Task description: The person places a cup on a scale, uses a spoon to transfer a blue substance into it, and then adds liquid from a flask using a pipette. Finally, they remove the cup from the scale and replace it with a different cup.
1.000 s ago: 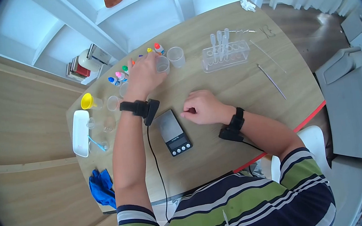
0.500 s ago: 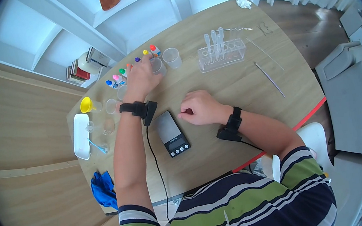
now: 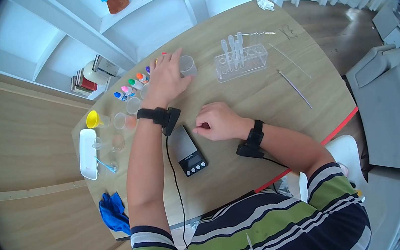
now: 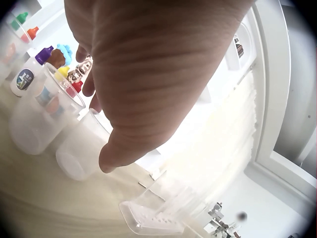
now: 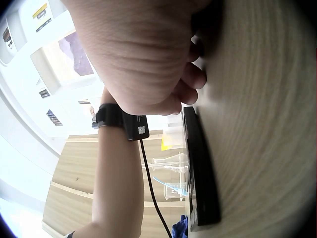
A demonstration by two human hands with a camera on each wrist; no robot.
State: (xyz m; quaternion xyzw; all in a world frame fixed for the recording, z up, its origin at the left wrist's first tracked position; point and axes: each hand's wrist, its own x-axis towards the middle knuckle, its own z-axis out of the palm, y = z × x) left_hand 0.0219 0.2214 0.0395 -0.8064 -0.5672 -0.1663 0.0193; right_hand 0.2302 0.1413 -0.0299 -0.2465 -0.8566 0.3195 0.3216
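My left hand (image 3: 168,79) reaches over the far side of the table with its fingers spread. Its thumb and index finger stretch out on either side of a clear plastic cup (image 3: 187,65). In the left wrist view the thumb tip is right by that cup (image 4: 79,153), and a second clear cup (image 4: 30,124) stands beside it. Small dropper bottles (image 3: 128,91) with coloured caps line up left of the hand, some hidden by it. My right hand (image 3: 222,121) rests on the table, loosely curled and holding nothing, beside a black digital scale (image 3: 182,144).
A clear test tube rack (image 3: 242,71) with several pipettes stands at the back right, near a thin metallic rod (image 3: 294,88). On the left are more clear cups (image 3: 120,120), a yellow funnel (image 3: 93,119), a white tray (image 3: 88,163) and a blue cloth (image 3: 113,213).
My left hand has moved right, from the cup beside the bottles to the rightmost cup, and its fingers have spread. My right hand stays by the scale.
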